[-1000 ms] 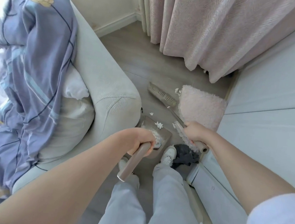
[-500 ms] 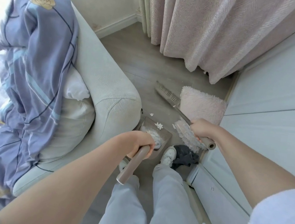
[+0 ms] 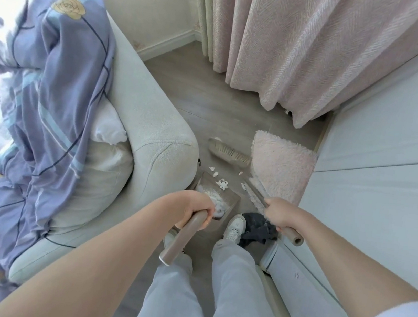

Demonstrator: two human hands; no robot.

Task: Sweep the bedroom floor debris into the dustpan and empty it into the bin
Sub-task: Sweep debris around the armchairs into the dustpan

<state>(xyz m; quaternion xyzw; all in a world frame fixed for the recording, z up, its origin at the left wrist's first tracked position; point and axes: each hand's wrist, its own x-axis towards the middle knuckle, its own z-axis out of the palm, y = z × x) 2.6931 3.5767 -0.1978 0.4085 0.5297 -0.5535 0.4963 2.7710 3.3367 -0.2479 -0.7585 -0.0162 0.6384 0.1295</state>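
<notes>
Mid-sweep. Left hand (image 3: 197, 207) curled round dustpan (image 3: 216, 202) handle; right hand (image 3: 279, 214) wraps broom (image 3: 230, 153) handle. Some debris (image 3: 221, 183) at pan lip on floor; pile apparently inside (partly hidden). Bin unseen; emptying remains.

Broom (image 3: 230, 153) head now swings left off pink rug (image 3: 282, 166) edge, toward dustpan (image 3: 208, 185) mouth. Right hand (image 3: 277, 212) sits lower on broom handle. White scraps (image 3: 219, 180) now spread at dustpan lip.
</notes>
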